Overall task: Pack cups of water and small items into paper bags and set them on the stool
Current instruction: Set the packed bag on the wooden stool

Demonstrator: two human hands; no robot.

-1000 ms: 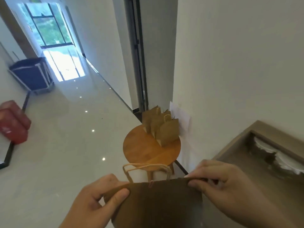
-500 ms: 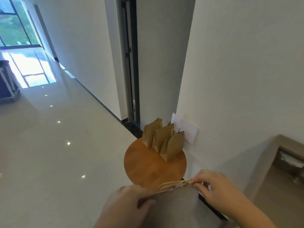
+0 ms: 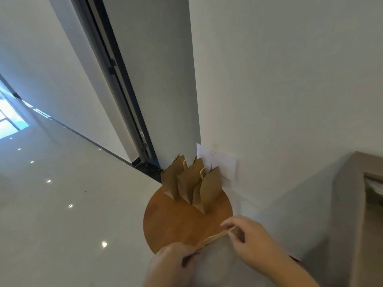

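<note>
**Head view: a paper bag held at the near edge of the stool**

A white wall (image 3: 290,100) rises behind the stool (image 3: 176,220), and a glossy pale floor (image 3: 62,204) spreads to its left. A dark door frame (image 3: 116,79) meets the floor just beyond the stool. The stool's round wooden top carries three brown bags (image 3: 189,183) standing upright in a row along its far side, close to the wall, handles up. A white sheet (image 3: 219,162) is on the wall directly behind them. At the stool's near edge, apart from the row, is the held paper bag (image 3: 217,266), blurred. The right hand (image 3: 255,239) pinches its twine handles (image 3: 217,236) together above the top. The left hand (image 3: 170,259) grips the bag's upper left edge, fingers curled over it.
</note>
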